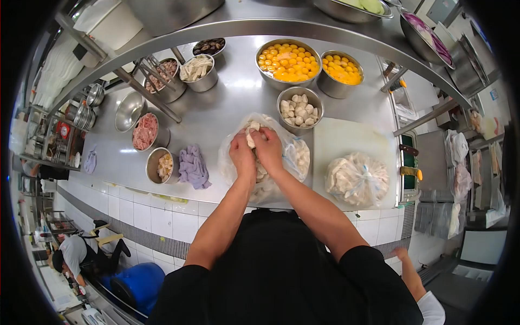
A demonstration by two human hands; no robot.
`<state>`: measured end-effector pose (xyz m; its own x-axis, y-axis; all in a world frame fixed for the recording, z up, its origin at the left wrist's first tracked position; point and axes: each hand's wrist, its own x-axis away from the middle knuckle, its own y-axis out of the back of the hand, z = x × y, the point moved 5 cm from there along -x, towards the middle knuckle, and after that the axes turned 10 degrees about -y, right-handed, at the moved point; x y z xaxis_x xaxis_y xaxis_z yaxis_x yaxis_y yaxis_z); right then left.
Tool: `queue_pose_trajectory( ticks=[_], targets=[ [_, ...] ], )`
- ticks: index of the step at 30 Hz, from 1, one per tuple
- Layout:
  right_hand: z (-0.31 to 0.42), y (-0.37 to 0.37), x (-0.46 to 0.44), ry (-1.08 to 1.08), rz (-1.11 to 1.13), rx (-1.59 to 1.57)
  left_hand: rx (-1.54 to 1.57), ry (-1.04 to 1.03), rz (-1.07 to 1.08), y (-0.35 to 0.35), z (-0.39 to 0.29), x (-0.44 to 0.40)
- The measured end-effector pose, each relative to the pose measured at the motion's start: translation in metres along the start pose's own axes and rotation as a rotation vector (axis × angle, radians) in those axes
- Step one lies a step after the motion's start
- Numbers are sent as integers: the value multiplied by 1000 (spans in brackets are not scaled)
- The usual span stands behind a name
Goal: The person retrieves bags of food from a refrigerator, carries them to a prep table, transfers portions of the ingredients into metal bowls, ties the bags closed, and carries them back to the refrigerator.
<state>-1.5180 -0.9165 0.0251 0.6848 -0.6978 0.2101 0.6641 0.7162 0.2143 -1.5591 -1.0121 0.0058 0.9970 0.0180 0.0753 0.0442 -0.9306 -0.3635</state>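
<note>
Both hands meet over an open clear plastic bag (pixel 230 157) of pale food pieces in front of me. My left hand (pixel 242 154) is closed on a pale lumpy food piece (pixel 252 135), its fingers curled against it. From the other side, my right hand (pixel 267 149) grips the same piece, fingers bent around it. Just beyond the hands stands a metal pot (pixel 299 110) holding pale roundish chunks. A tied plastic bag (pixel 357 180) of similar pale pieces lies on the white cutting board (pixel 338 132) to the right.
Egg yolks fill two metal containers (pixel 287 62) at the back. On the left are a pot of pink meat (pixel 145 132), a small pot (pixel 162 165) and a purple cloth (pixel 194 167). A metal shelf (pixel 260 27) crosses overhead. Knives (pixel 410 172) sit at right; a co-worker's arm (pixel 410 273) is behind.
</note>
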Motion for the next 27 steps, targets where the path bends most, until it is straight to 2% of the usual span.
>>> queue_pose_trajectory(
  ticks=[2, 5, 7, 9, 11, 13, 17, 19, 20, 22, 23, 25, 26, 27],
  targets=[
    [8, 11, 11, 27, -15, -1, -11, -53, 0, -1, -5, 9],
    [30, 28, 16, 70, -19, -45, 10, 21, -5, -21, -30, 24],
    [36, 41, 12, 82, -25, -86, -104, -102, 53, -35, -37, 23],
    [47, 55, 1, 228, -61, -162, -75, -114, 86, -63, -56, 28],
    [53, 70, -18, 190, -88, -156, -45, -126, 116, -90, -56, 25],
    [59, 89, -40, 155, -153, -256, -86, -224, 174, -120, -44, 10],
    [61, 116, -86, 60, -138, -344, -18, -131, 302, -171, 0, -23],
    [44, 114, -116, -38, 29, -485, -8, -138, 330, -185, 5, -33],
    [29, 117, -133, -36, 21, -490, -41, -32, 373, -188, 13, -40],
    [4, 113, -161, -20, 185, -358, -62, 203, 497, -188, 47, -68],
    [2, 117, -168, -20, 183, -363, -65, 202, 501, -185, 45, -74],
    [-13, 112, -174, -244, 402, -364, -6, 452, 619, -182, 53, -72],
    [2, 119, -163, -246, 404, -364, -95, 490, 605, -179, 42, -70],
    [29, 130, -140, -360, 390, -252, -96, 489, 603, -180, 26, -66]
  ],
)
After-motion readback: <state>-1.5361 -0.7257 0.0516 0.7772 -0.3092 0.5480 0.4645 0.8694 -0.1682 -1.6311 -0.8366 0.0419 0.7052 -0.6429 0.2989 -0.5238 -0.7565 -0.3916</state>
